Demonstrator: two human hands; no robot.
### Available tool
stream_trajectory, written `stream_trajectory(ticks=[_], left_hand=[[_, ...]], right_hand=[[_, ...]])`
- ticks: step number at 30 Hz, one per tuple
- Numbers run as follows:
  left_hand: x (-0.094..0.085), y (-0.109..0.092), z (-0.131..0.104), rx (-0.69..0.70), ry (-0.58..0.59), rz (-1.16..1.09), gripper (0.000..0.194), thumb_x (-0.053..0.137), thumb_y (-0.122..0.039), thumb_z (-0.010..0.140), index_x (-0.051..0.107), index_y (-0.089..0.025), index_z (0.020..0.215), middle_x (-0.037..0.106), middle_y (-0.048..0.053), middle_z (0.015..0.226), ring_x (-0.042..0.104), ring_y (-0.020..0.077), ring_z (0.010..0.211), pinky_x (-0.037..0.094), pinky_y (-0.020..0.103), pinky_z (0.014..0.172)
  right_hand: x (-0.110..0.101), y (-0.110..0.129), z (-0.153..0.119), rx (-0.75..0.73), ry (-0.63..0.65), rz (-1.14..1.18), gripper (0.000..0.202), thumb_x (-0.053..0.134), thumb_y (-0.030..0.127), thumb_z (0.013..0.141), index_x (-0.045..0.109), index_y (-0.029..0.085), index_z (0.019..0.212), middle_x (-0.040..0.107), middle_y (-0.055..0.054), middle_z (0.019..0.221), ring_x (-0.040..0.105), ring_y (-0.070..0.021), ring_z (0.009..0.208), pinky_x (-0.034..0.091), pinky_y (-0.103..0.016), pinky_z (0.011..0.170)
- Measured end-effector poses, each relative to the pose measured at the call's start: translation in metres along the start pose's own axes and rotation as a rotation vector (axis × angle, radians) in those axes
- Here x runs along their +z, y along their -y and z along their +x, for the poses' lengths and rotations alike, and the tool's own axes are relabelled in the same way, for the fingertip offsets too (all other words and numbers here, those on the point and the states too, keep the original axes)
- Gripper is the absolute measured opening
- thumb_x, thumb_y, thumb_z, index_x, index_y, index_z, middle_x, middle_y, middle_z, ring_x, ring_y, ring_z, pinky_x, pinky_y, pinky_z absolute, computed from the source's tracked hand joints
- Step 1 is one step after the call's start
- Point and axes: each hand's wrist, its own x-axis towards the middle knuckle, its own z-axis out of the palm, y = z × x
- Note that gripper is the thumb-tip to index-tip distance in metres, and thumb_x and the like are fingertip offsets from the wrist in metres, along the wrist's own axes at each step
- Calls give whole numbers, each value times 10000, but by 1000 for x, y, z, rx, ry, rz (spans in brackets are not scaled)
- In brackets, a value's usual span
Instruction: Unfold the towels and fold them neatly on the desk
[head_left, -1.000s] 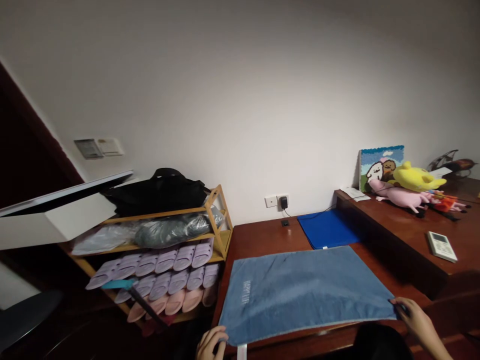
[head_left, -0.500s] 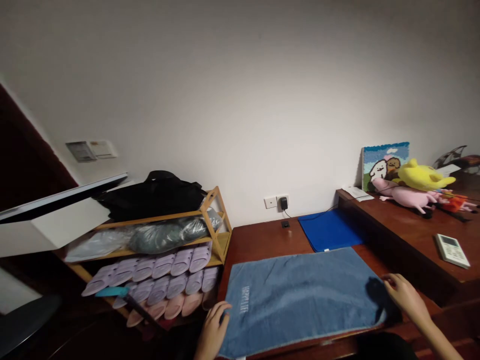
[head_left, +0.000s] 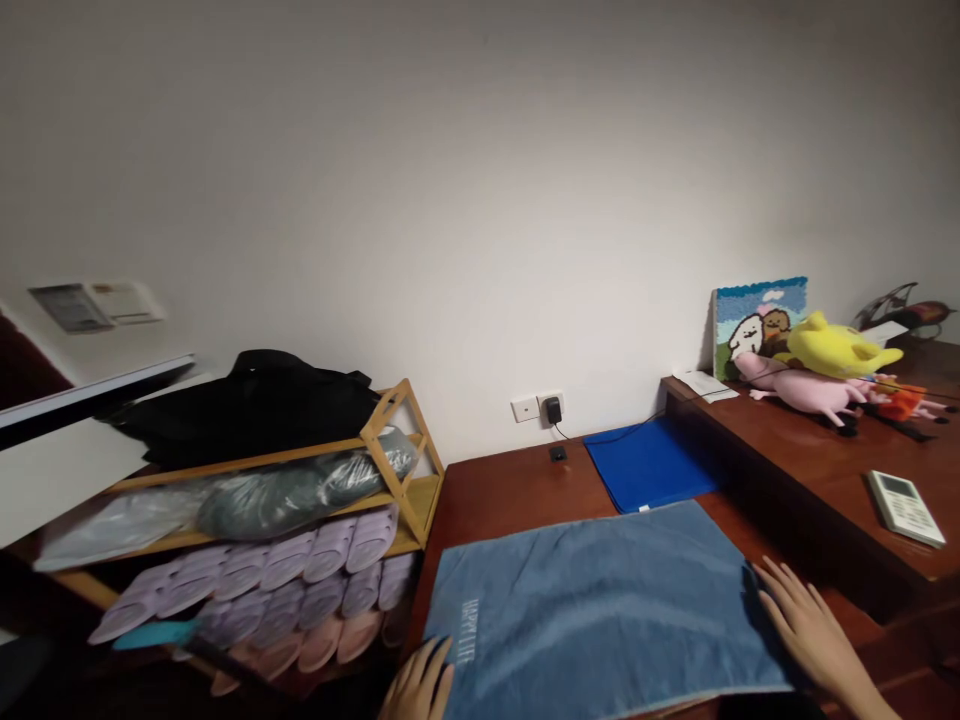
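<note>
A grey-blue towel (head_left: 600, 610) lies spread nearly flat on the dark red wooden desk (head_left: 510, 480), with pale lettering near its left side and soft creases across the middle. At its lower left corner, my left hand (head_left: 421, 682) rests with fingers stretched out, touching or just over the edge; the frame's bottom cuts it off. My right hand (head_left: 806, 625) is beside the towel's right edge, fingers extended and holding nothing. Whether its fingertips touch the cloth I cannot tell. Behind the towel lies a folded bright blue cloth (head_left: 649, 465), partly under or against its far edge.
Left of the desk stands a wooden rack (head_left: 431, 500) with lilac slippers (head_left: 326, 555), plastic-wrapped bundles and a black bag (head_left: 262, 405). On the raised right side are a white remote-like device (head_left: 905, 508), plush toys (head_left: 844, 345) and a dog picture (head_left: 757, 320). A black plug (head_left: 553, 410) sits in the wall socket.
My right hand has gone from curled fingers at the towel's right corner to stretched fingers beside that edge. My left hand has flattened. The whole scene has shifted slightly left in view.
</note>
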Motion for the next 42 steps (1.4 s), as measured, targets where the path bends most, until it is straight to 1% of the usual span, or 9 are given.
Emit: stream_trajectory(ticks=[3,6,10,13,17,22,28,37,42], left_hand=[[-1,-4,43,1,-33,9,453,447,-478,1005,749,-294,1288,745,65,1369,679,273,1295,531,475,1144],[9,-9,93,47,-49,21,450,449,-417,1007,724,-269,1332,688,75,1461,622,263,1373,498,463,1176],[35,-3,128,59,19,72,506,443,-399,1019,617,-261,1475,564,93,1594,493,278,1492,424,503,1228],[50,8,128,16,85,133,533,413,-427,1039,560,-274,1527,498,104,1642,446,289,1523,369,533,1254],[52,14,118,-45,146,203,561,420,-467,1044,505,-287,1568,402,78,1700,358,275,1572,298,518,1291],[48,8,115,-50,127,220,587,424,-476,1047,473,-256,1588,430,76,1686,378,246,1564,293,471,1298],[50,5,115,-70,61,225,533,449,-427,1043,540,-257,1540,493,75,1650,433,246,1535,328,463,1284],[50,-1,116,-131,67,295,534,399,-363,1059,515,-221,1560,461,110,1666,427,248,1536,321,453,1272],[47,-2,115,-153,74,311,552,408,-389,1048,494,-254,1577,489,79,1654,445,248,1519,339,440,1250]], right_hand=[[4,39,57,-77,53,43,676,279,555,969,670,244,1425,565,-91,1568,465,-305,1494,359,-529,1252],[21,74,102,-121,172,52,666,274,498,977,652,211,1443,576,-100,1560,469,-288,1494,368,-487,1250],[54,80,123,-97,241,2,662,285,484,975,610,217,1487,559,-79,1580,452,-287,1507,351,-490,1259],[70,60,120,-76,221,-37,688,273,512,980,567,213,1526,532,-76,1604,430,-295,1521,339,-508,1267],[64,43,120,-64,261,-61,708,272,518,990,512,182,1565,493,-91,1636,399,-295,1542,320,-510,1275],[46,54,131,-20,293,-129,652,260,530,1012,551,263,1530,547,-89,1588,532,-304,1428,435,-501,1178],[70,52,123,-8,254,-189,709,232,525,1005,455,220,1605,399,-75,1699,312,-305,1583,286,-491,1278],[67,77,120,122,251,-269,747,134,492,1010,317,186,1667,351,-85,1721,307,-296,1585,265,-516,1277],[67,73,122,132,311,-254,748,160,519,1007,290,212,1677,314,-61,1738,283,-288,1595,242,-508,1288]])
